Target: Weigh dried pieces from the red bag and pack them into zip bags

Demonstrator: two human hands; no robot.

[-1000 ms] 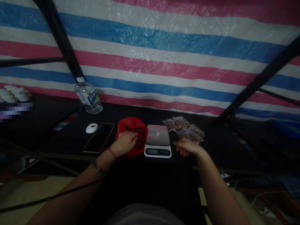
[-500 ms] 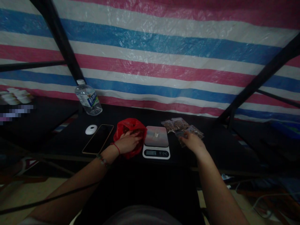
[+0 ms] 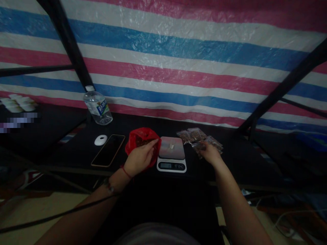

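one red plastic bag point(image 3: 133, 139), mouth open, brown bits inside, on the black table point(image 3: 240, 160). one white digital scale point(image 3: 171, 154), just right of it; readout too blurred to read. several clear zip sachets point(image 3: 195, 133) of brown bits, overlapping, right of the scale. your left hand point(image 3: 140, 158): over the near side of the red plastic bag, fingers loosely extended; whether its grip has hold of anything cannot be told. your right hand point(image 3: 211, 153): fingers bent over the nearest sachet, grip part-closed; a firm hold cannot be confirmed. step in hand, as judged: handling filled sachets beside the scale. next move, as judged: calls for a light pinch on one sachet, so you leave its neighbours undisturbed.
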